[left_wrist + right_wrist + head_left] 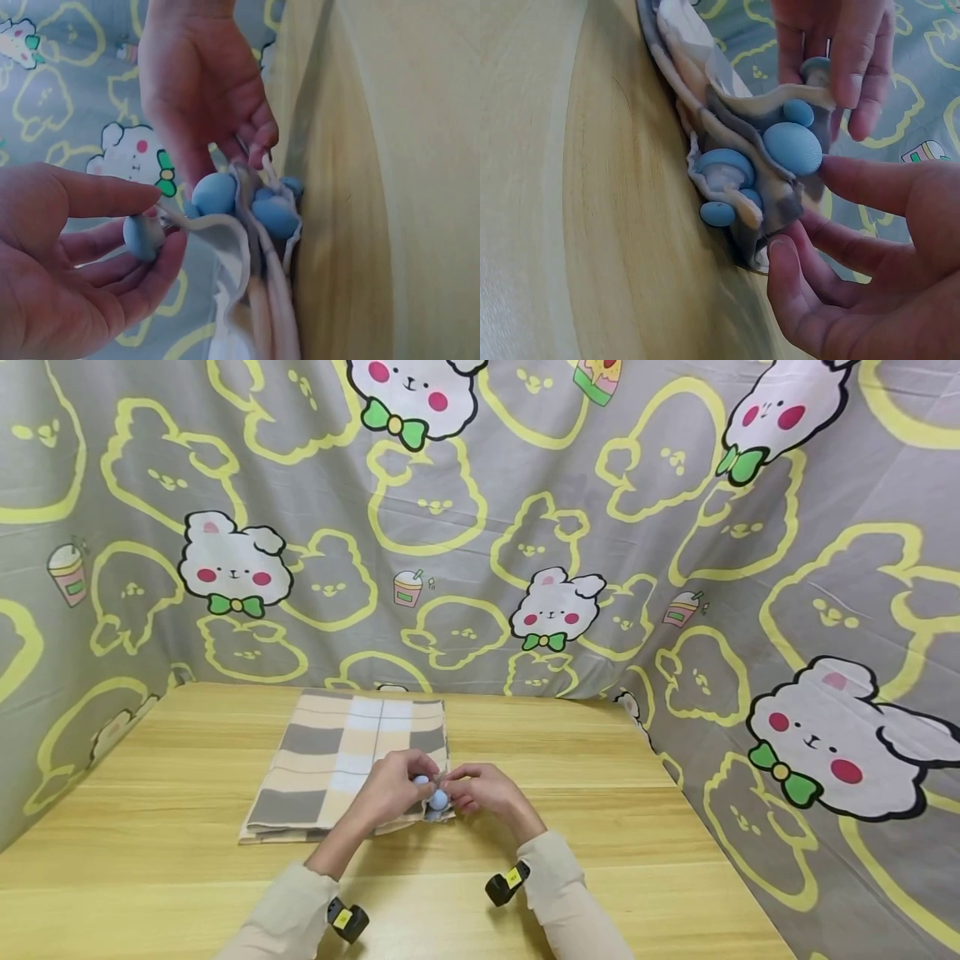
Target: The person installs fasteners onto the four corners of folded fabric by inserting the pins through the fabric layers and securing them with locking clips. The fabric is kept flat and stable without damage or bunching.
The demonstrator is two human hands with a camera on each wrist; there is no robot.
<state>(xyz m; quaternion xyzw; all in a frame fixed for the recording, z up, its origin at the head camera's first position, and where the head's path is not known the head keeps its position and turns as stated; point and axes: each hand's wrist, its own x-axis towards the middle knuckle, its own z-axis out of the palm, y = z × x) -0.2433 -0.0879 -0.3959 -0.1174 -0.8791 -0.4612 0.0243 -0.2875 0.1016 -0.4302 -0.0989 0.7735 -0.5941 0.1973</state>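
A folded checked cloth [315, 777] in cream, grey and white lies on the table, its near right corner bunched between the hands. Blue mushroom-shaped clips sit on its layered edges: one large clip [793, 148] and another lower clip [724, 169] show in the right wrist view. My left hand [52, 262] pinches a cloth edge, and a blue clip [142, 238] lies between its thumb and fingers. My right hand [877, 277] grips the grey layers at the corner, one fingertip touching the large clip. Fingers partly hide the corner in the head view.
The wooden table [570, 760] extends on both sides of the cloth. A grey curtain [465, 527] with cartoon prints hangs behind and along the sides. A black wrist camera [348, 920] is strapped to each cuff.
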